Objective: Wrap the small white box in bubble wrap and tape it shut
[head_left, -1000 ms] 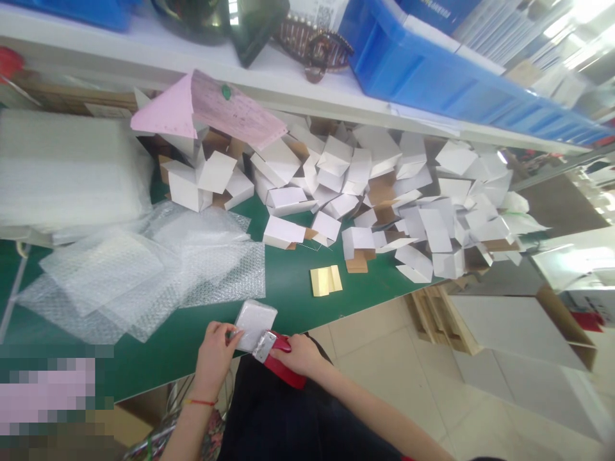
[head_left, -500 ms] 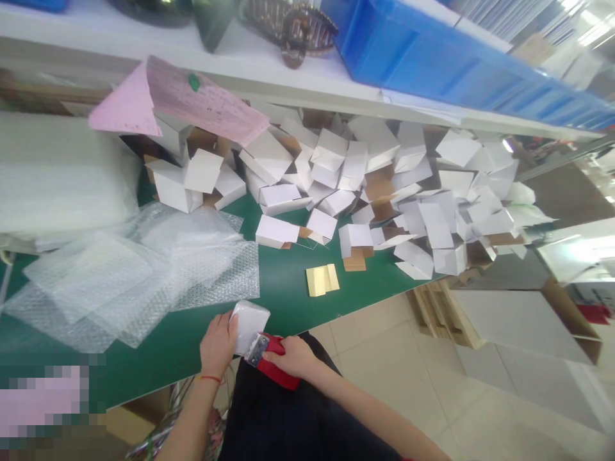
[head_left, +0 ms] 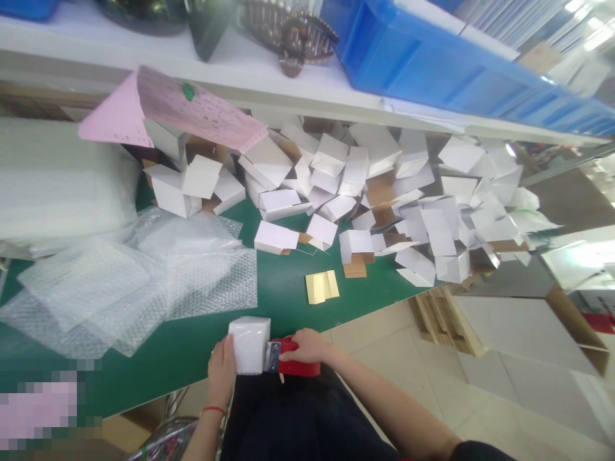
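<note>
A small white box (head_left: 250, 346) is at the front edge of the green table, and my left hand (head_left: 221, 370) grips its left side. My right hand (head_left: 309, 346) is closed round a red tape dispenser (head_left: 303, 368). The dispenser's metal head is up against the box's right side, or very close to it. Beyond the box lies a folded yellow paper piece (head_left: 316, 287). Sheets of bubble wrap (head_left: 206, 282) are spread to the left of it. My left fingers are partly hidden behind the box.
Many opened white boxes (head_left: 355, 169) are heaped along the back of the table. A pink paper (head_left: 192, 109) hangs from the shelf (head_left: 269, 83), where a blue bin (head_left: 408, 54) and a hair clip (head_left: 294, 41) sit. A wooden pallet (head_left: 449, 320) and cartons stand at right.
The box has turned from tilted to nearly square in my left hand. My right hand has swung the dispenser round level and moved right, to the box's right side.
</note>
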Demonstrator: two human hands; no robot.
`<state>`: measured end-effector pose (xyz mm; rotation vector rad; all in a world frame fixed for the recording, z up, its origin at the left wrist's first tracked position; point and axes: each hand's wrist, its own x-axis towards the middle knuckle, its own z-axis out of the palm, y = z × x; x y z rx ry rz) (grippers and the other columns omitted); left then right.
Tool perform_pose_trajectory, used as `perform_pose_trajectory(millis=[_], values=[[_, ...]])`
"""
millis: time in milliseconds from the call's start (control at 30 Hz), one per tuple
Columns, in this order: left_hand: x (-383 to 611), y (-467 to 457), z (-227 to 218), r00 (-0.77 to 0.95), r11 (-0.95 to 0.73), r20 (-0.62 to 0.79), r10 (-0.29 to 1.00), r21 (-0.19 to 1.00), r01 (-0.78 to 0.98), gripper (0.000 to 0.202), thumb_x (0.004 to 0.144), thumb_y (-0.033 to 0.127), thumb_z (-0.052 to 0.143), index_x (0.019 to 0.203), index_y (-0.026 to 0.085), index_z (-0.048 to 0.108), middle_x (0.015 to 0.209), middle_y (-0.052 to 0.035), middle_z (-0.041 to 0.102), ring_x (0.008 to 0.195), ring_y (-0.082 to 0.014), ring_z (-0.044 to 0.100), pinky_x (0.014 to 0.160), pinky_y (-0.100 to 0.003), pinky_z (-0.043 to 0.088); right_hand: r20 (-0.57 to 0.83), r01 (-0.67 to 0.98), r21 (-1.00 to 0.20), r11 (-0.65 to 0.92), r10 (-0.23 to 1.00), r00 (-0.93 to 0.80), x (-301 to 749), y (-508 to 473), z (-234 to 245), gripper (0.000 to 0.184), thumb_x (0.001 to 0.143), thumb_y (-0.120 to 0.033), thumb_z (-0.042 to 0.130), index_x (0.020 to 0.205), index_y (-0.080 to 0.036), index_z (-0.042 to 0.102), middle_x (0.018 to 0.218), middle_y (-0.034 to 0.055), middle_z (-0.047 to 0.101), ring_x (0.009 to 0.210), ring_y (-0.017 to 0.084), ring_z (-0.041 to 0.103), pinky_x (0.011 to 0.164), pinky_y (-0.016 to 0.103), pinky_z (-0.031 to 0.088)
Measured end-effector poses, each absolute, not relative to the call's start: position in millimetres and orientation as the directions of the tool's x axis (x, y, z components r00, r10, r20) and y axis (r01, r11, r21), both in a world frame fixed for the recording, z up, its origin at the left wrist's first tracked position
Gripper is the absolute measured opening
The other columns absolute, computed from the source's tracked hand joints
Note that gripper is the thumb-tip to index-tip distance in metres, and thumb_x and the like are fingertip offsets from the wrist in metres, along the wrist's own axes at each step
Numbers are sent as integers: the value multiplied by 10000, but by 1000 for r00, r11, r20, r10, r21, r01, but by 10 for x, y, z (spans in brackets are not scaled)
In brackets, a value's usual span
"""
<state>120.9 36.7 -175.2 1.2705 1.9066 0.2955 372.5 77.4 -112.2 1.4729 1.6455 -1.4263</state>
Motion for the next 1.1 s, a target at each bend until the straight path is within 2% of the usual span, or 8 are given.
perform_pose_trajectory(millis=[67, 233, 367, 467, 633, 800, 967, 1100], values=[[1156, 274, -1734, -221, 522, -510, 831, 577, 628, 549, 965, 540, 218, 804, 195, 614, 817, -134, 695, 785, -283, 655, 752, -427, 533, -861, 910, -407, -79, 364, -354, 3636, 876, -1060, 607, 814, -730, 594, 880, -156, 782, 980, 170, 773, 957, 333, 733, 796, 369, 563], [759, 213, -1671, -377, 583, -448, 811, 558, 591, 454, 836, 600, 437, 866, 179, 603, 916, -167, 642, 989, -364, 595, 962, -566, 454, -839, 893, -450, 16, 334, -429, 3000, 999, -821, 744, 820, -779, 515, 998, -105, 773, 1056, 225, 751, 986, 382, 722, 805, 441, 580], [634, 164, -1582, -328, 572, -469, 820, 655, 494, 587, 928, 589, 272, 1070, 158, 644, 1066, -148, 688, 1014, -292, 638, 968, -474, 505, -860, 911, -412, -1, 331, -388, 2612, 1014, -655, 728, 838, -736, 519, 1090, -94, 749, 1112, 232, 737, 1027, 399, 711, 841, 472, 582], [708, 116, -1552, -290, 535, -450, 845, 708, 460, 605, 907, 614, 361, 1183, 150, 635, 1192, -149, 680, 1132, -295, 611, 1053, -478, 465, -862, 918, -396, 22, 335, -380, 2559, 1023, -599, 736, 837, -746, 521, 1087, -92, 748, 1125, 238, 732, 1042, 387, 710, 864, 456, 578], [751, 91, -1544, -278, 513, -432, 858, 739, 436, 585, 902, 607, 406, 1197, 164, 649, 1228, -150, 671, 1169, -303, 599, 1102, -502, 427, -848, 913, -407, 33, 358, -391, 2786, 1017, -601, 719, 832, -761, 518, 1004, -108, 764, 1058, 228, 749, 985, 366, 725, 810, 420, 582], [732, 93, -1529, -293, 532, -445, 846, 732, 425, 608, 895, 619, 418, 1191, 150, 669, 1249, -165, 669, 1195, -310, 595, 1118, -495, 413, -858, 932, -360, 43, 378, -349, 3203, 990, -715, 584, 866, -670, 551, 944, -135, 772, 1009, 196, 761, 949, 336, 733, 783, 380, 567], [698, 87, -1537, -313, 570, -478, 821, 713, 408, 634, 867, 654, 436, 1162, 153, 687, 1247, -155, 688, 1188, -304, 618, 1079, -444, 456, -866, 931, -364, 39, 354, -354, 3159, 1001, -957, 575, 879, -660, 551, 968, -138, 773, 1037, 185, 764, 963, 328, 736, 770, 363, 568], [415, 101, -1552, -376, 634, -513, 772, 658, 405, 630, 859, 679, 414, 979, 138, 713, 1036, -151, 742, 1007, -309, 676, 933, -434, 536, -852, 910, -409, 59, 331, -405, 2786, 1077, -1011, 635, 836, -708, 581, 979, -120, 775, 1066, 197, 758, 985, 351, 733, 799, 392, 582]])
